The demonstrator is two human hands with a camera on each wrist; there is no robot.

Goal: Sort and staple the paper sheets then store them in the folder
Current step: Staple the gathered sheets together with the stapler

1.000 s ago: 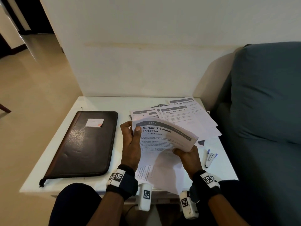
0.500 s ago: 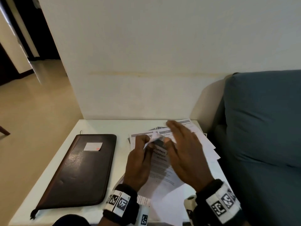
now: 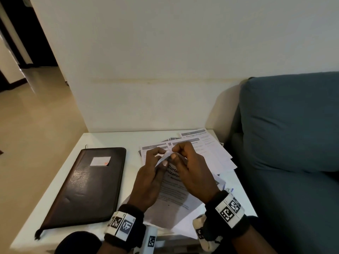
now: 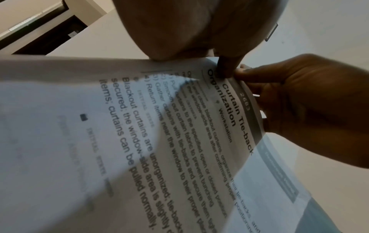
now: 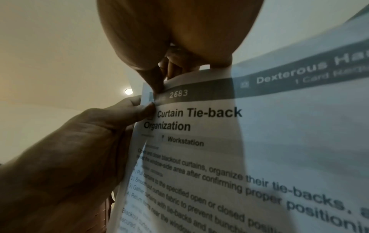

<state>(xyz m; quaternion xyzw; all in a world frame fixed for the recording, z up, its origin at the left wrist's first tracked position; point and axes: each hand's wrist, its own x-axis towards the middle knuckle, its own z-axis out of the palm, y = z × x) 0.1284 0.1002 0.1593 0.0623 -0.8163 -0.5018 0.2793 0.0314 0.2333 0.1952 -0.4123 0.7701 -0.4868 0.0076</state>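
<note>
A bundle of printed sheets (image 3: 174,195) headed "Curtain Tie-back Organization" lies on the white table (image 3: 110,142) in front of me. My left hand (image 3: 163,157) and right hand (image 3: 174,153) meet at its top left corner, and both pinch that corner. The left wrist view shows the sheets (image 4: 139,141) with my right hand (image 4: 299,102) at the corner. In the right wrist view my left hand (image 5: 79,149) grips the sheet edge (image 5: 199,141) beside the number 2683. A closed dark leather folder (image 3: 88,184) lies to the left.
Several loose printed sheets (image 3: 207,151) are fanned out at the back right of the table. A small white and blue stapler (image 3: 229,189) peeks out behind my right wrist. A teal sofa (image 3: 293,143) stands against the table's right side, a wall behind.
My right hand has left the lower edge of the bundle and moved up to its top left corner beside my left hand. The lifted top sheet has come down.
</note>
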